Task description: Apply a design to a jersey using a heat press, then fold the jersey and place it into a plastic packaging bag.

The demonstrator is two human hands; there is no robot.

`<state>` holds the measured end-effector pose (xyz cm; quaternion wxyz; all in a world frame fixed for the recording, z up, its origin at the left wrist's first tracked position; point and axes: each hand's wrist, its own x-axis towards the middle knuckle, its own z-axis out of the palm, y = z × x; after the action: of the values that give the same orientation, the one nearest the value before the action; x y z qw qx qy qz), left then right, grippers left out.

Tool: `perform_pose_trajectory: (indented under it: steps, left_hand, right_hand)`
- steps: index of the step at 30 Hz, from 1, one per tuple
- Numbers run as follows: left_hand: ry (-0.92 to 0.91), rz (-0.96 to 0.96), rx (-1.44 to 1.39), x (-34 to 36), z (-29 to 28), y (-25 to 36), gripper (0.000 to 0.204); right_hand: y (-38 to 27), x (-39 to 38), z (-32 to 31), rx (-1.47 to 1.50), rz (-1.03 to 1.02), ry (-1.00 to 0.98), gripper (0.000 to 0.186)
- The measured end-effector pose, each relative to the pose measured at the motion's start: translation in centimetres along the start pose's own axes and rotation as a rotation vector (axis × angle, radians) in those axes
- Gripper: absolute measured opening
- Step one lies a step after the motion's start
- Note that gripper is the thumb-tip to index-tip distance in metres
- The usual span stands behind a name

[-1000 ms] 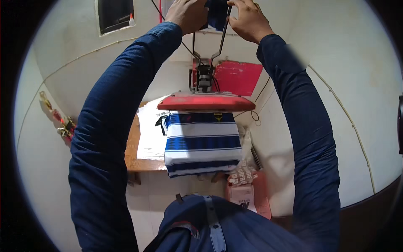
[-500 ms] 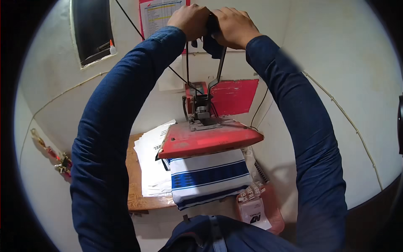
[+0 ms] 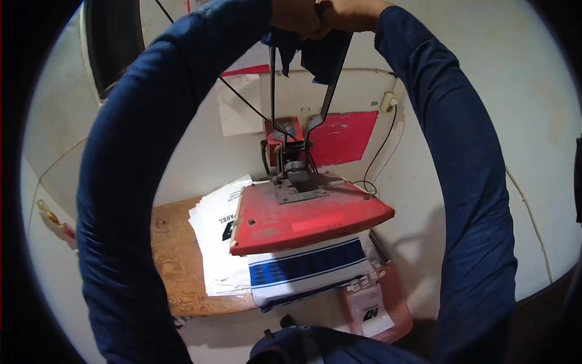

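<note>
Both my hands are raised at the top of the view, closed round the handle of a red heat press (image 3: pixel 309 221). My left hand (image 3: pixel 297 15) and my right hand (image 3: pixel 351 13) sit side by side, partly cut off by the upper edge. Dark blue cloth (image 3: pixel 321 57) hangs from the handle beneath them. Two black lever arms (image 3: pixel 330 97) run down from there to the press's joint. Below the red upper plate lies a white cloth with blue bands (image 3: pixel 315 262); its back part is hidden by the plate. How wide the gap between them is, I cannot tell.
White printed sheets (image 3: pixel 224 267) are stacked on the wooden table (image 3: pixel 176 261) left of the press. A pink bin (image 3: pixel 394 303) with packaged goods stands at the lower right. A cable (image 3: pixel 388 133) hangs from a wall socket (image 3: pixel 388 101); a pink-red panel (image 3: pixel 342 139) is behind.
The red upper plate hides more of the striped cloth, and more of its top shows. My hands, still on the handle, appear higher in the view, which has itself shifted.
</note>
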<state>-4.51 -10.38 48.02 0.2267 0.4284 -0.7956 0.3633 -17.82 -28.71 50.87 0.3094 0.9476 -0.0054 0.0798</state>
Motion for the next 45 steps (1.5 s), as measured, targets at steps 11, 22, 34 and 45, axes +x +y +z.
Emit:
perform_pose_trajectory:
  steps: [11, 22, 34, 45]
  left_hand:
    - [-0.528, -0.483, -0.024, 4.3, 1.5, 3.3, 0.035]
    - [-0.527, -0.489, 0.051, -1.3, -1.3, 12.2, 0.033]
    - [-0.569, -0.149, 0.203, -11.5, 4.0, 23.0, 0.023]
    - [-0.309, -0.627, 0.037, -24.8, 9.3, 40.1, 0.012]
  right_hand:
    - [-3.5, -3.2, -2.8, 0.632, 0.673, -0.113, 0.035]
    - [-14.6, -8.9, -3.7, 0.735, 0.551, -0.136, 0.037]
    - [-29.1, -16.8, 2.0, 0.664, 0.310, 0.245, 0.030]
    - [-46.4, -24.5, 12.1, 0.372, 0.581, 0.119, 0.016]
